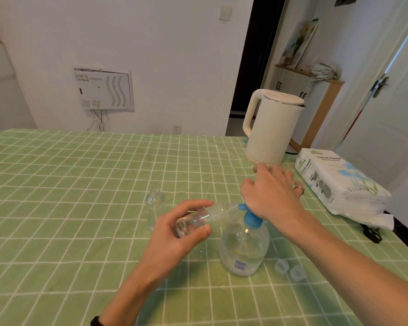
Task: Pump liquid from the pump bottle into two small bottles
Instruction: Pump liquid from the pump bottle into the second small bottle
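Note:
A clear pump bottle (244,250) with a blue pump head (251,218) stands on the green checked tablecloth. My right hand (272,194) lies palm-down on top of the pump head, fingers fairly straight. My left hand (184,228) grips a small clear bottle (204,218), tipped on its side, with its mouth at the blue nozzle. A second small clear bottle (155,208) stands upright just left of them, uncapped.
Two small clear caps (282,265) (297,272) lie right of the pump bottle. A cream electric kettle (272,128) stands behind my right hand. A tissue paper pack (339,182) sits at the table's right edge, a small black object (372,234) below it.

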Motion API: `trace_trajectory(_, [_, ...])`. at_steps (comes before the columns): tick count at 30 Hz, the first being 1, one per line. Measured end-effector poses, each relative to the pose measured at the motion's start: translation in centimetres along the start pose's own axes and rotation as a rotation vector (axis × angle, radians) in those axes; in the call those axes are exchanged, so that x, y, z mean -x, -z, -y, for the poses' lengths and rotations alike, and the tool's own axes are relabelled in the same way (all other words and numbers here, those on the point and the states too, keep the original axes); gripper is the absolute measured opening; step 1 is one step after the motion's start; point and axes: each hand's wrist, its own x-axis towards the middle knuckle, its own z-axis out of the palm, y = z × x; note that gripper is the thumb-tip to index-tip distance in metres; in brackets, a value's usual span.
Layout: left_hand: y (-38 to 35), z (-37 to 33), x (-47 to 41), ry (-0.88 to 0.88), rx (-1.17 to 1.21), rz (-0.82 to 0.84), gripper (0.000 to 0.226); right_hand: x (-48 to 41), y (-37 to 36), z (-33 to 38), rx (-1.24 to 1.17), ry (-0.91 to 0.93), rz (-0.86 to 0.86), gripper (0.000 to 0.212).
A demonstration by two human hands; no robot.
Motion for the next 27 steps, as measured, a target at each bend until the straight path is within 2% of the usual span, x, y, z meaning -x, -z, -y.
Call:
trace_trajectory(11, [-0.06,0.19,0.03,-0.004,-0.032,0.017,0.041,-0.05,0.67,0.04,0.01,0.015,-0.059,0.041])
trace_trajectory(20, [-0.08,0.29,0.01,0.006,-0.024,0.015,0.042,0.16,0.06,0.05,0.005,-0.006,0.009,0.042])
trace_trajectory(27, [-0.14,0.07,0.08,0.0,-0.038,0.015,0.041,0.24,0.81,0.11,-0.003,0.018,-0.075,0.04])
